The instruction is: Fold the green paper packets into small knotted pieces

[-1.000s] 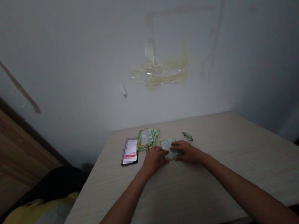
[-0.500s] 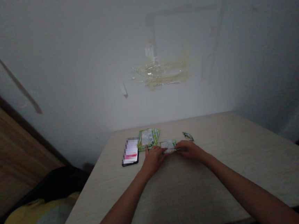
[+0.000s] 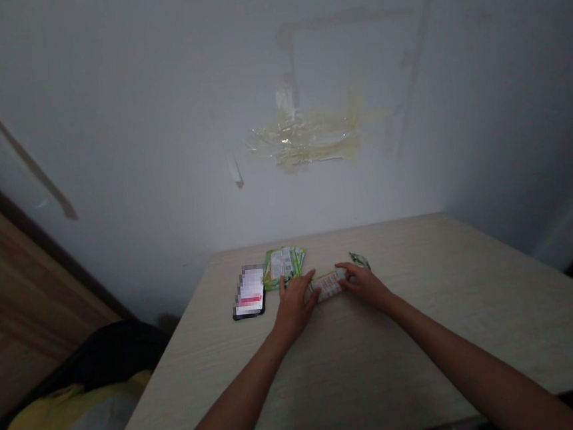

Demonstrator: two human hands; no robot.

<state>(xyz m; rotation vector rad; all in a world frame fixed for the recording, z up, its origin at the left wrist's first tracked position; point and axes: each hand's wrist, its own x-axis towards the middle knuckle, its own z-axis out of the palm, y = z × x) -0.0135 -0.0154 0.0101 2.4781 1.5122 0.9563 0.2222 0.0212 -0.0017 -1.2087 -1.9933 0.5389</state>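
Between both hands lies a small printed packet (image 3: 328, 286), its upper face now whitish with rows of reddish print. My left hand (image 3: 295, 301) has its thumb and fingers closed on the packet's left end. At the right end, my right hand (image 3: 366, 286) holds it between thumb and fingers. Several similar green-and-white packets (image 3: 281, 263) lie in an overlapping pile just beyond my left hand. A small folded green packet (image 3: 359, 259) rests behind my right hand, partly covered by it.
A phone (image 3: 249, 292) with a lit, blurred screen lies left of the pile. The pale wooden table (image 3: 427, 336) meets a wall (image 3: 158, 119) bearing old tape. Yellow and grey cloth (image 3: 79, 427) sits beyond the table's left edge.
The packet between my hands has gone from flat, green-edged side up to a narrower folded strip with reddish print showing. My hands have shifted slightly on its ends. The pile and phone stay put.
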